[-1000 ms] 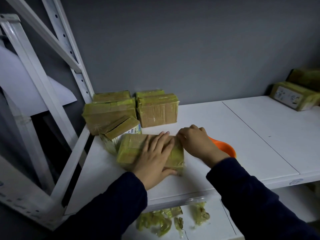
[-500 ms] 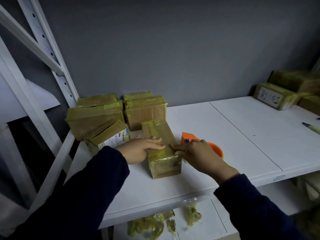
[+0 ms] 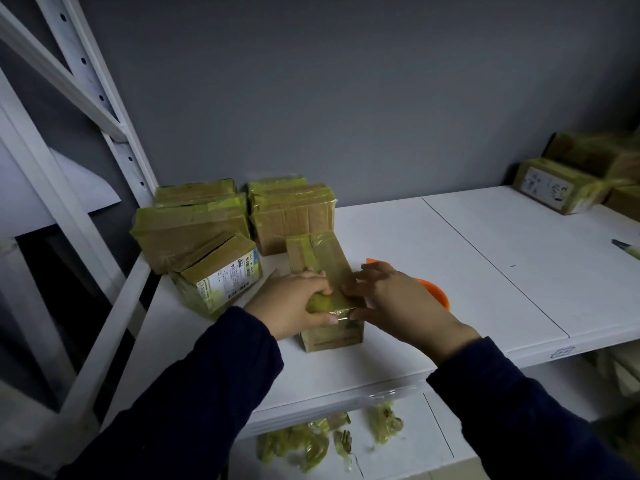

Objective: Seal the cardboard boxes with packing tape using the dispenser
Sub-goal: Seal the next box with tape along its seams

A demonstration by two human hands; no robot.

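A small cardboard box [image 3: 323, 261] wrapped in yellowish tape stands on the white shelf [image 3: 433, 271], its long side pointing away from me. My left hand [image 3: 294, 303] grips its near left edge, fingers curled over the top and thumb on the front face. My right hand [image 3: 398, 303] lies on its right side with the fingers pressing the tape at the top edge. The orange tape dispenser [image 3: 433, 292] rests on the shelf just behind my right hand, mostly hidden by it.
Several taped boxes [image 3: 194, 230] are stacked at the back left by the white rack post [image 3: 114, 133]. More boxes [image 3: 561, 185] sit at the far right, with a pen-like object [image 3: 627, 249] near the right edge. Crumpled tape scraps [image 3: 311, 445] lie on the lower shelf.
The box was turned from lying crosswise to pointing away from me. Both hands have slid to its near end; my left now clasps the corner.
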